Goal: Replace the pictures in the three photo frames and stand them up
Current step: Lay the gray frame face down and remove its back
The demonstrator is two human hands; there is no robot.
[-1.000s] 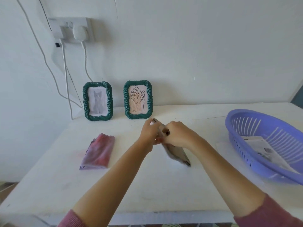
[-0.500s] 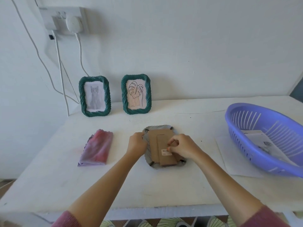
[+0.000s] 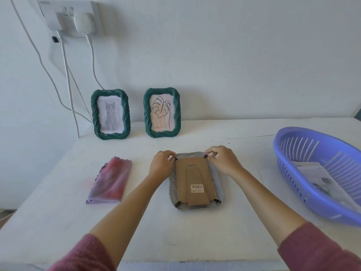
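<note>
A third photo frame (image 3: 196, 182) lies face down in the middle of the white table, its brown cardboard back and folded stand facing up. My left hand (image 3: 161, 164) pinches the black clip at its top left corner. My right hand (image 3: 222, 159) pinches the clip at the top right corner. Two more black clips show at the bottom corners. Two green frames stand against the wall: one with a cat picture (image 3: 110, 114), one with a leaf drawing (image 3: 161, 112).
A folded pink and purple cloth (image 3: 111, 180) lies left of the frame. A purple plastic basket (image 3: 320, 153) with printed sheets (image 3: 320, 178) inside sits at the right. A paper sheet lies under its edge. A wall socket (image 3: 70, 15) with cables hangs at the upper left.
The frame went from held tilted above the table to lying flat, face down. Both hands then moved from its middle up to its top corners.
</note>
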